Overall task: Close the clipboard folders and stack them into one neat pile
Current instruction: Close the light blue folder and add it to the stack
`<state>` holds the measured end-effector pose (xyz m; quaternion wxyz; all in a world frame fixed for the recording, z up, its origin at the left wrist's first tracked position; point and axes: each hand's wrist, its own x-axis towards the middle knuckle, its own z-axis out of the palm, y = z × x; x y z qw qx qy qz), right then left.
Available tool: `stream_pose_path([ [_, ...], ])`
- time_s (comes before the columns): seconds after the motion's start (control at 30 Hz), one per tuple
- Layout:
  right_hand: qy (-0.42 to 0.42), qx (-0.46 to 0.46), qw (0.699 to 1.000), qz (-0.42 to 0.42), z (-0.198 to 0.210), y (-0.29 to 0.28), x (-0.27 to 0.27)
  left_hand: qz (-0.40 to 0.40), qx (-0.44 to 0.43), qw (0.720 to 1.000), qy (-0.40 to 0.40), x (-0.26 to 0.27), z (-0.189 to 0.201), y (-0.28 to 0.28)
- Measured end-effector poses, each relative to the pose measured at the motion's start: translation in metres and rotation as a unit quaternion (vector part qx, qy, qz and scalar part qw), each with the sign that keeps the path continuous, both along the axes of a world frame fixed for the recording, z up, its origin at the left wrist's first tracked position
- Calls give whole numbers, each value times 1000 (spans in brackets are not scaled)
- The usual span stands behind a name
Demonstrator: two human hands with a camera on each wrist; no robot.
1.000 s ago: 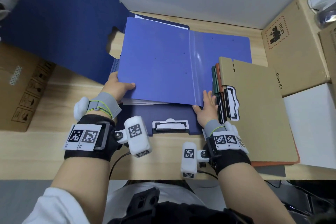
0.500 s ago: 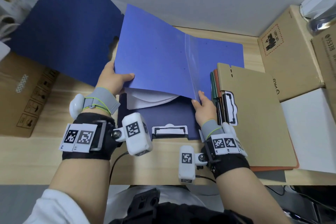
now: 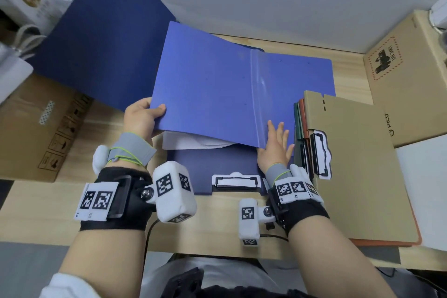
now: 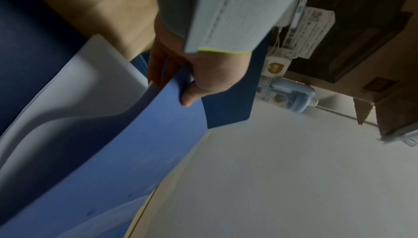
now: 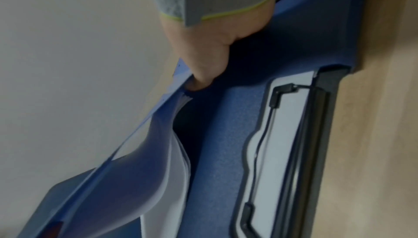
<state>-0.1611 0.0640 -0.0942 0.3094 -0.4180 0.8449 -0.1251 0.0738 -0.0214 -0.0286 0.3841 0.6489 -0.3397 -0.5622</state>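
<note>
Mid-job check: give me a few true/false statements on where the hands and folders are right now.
1. The left hand grips the light blue folder at its left edge. True.
2. The right hand holds the tan folder. False: it is at the light blue folder's spine.
3. White sheets show under the raised cover. True.
4. The light blue folder lies flat and closed. False: its left cover is lifted off the sheets.
5. The tan folder tops a pile at the right. True.
</note>
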Motion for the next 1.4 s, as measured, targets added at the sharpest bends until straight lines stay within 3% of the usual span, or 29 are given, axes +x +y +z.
stream_pose_path([
  [0.27,-64,-117,991,-33,23,-17,21,43,5,999,-25,20,-2,-2],
  [0.5,-222,-271,925,-143,42,-31,13,8,14,999,-37,-1,-6,-5],
  [0.57,-255,-299,905,-162,50,-32,9,-43,28,997,-55,-11,-11,-4],
  [0.67,-284,-331,887,-152,62,-35,4,-224,17,963,-151,-41,-4,2],
  [0.77,-307,-356,875,-113,75,-33,2,-308,-6,951,-15,-76,18,7],
  [0.97,-372,-398,839,-1,118,-22,-3,-297,33,940,164,-94,58,-4],
  [1.13,-370,-317,862,137,133,-13,6,-270,16,916,296,-87,67,-14],
  [1.27,-358,-211,884,215,132,-6,6,-172,32,934,312,-83,53,-7],
  [1.4,-381,-184,894,151,127,2,1,-173,38,935,309,-82,35,4],
])
